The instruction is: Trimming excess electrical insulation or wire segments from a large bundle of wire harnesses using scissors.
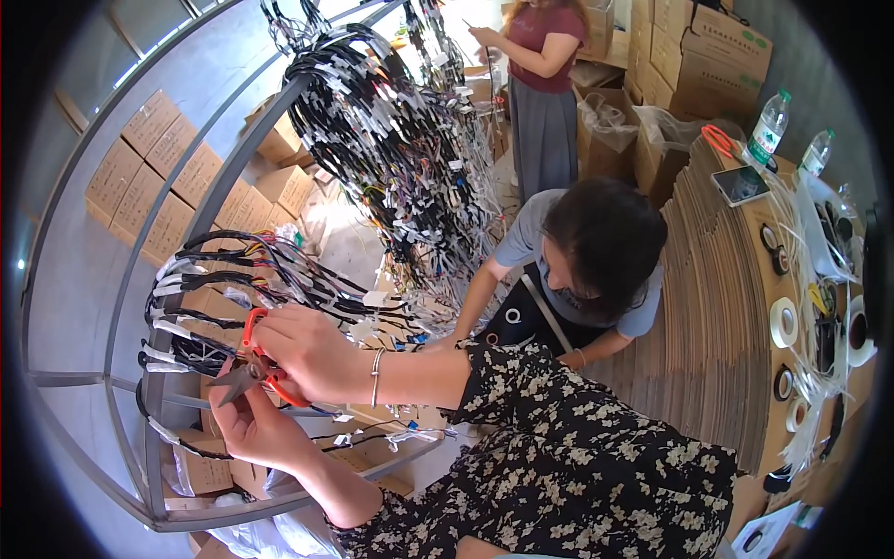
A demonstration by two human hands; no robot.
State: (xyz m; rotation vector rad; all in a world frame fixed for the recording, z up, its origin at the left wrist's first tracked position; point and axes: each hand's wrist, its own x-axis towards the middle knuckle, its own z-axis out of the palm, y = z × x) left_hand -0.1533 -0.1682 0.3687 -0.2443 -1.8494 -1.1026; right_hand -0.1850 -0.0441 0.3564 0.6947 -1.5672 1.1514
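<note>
My right hand (pixel 307 354) grips a pair of scissors (pixel 244 374) with orange-red handles, their blades parted and pointing left. Just below the blades, my left hand (pixel 256 430) has its fingertips drawn together; whatever lies between them is too small to make out. Behind both hands, black-wrapped wire harnesses (pixel 219 279) with white tape and white tags hang off the upright of a grey metal frame (pixel 151 438). One black cable (pixel 200 451) runs along the frame and passes behind my left hand.
A thick bundle of harnesses (pixel 372 140) hangs farther back. Close by on the right, a co-worker (pixel 596 242) bends beside stacked flat cardboard (pixel 698 326). Another person (pixel 545 93) stands behind. Tape rolls (pixel 783 322), bottles (pixel 769 129) and a phone (pixel 740 185) lie at right; cartons (pixel 154 186) at left.
</note>
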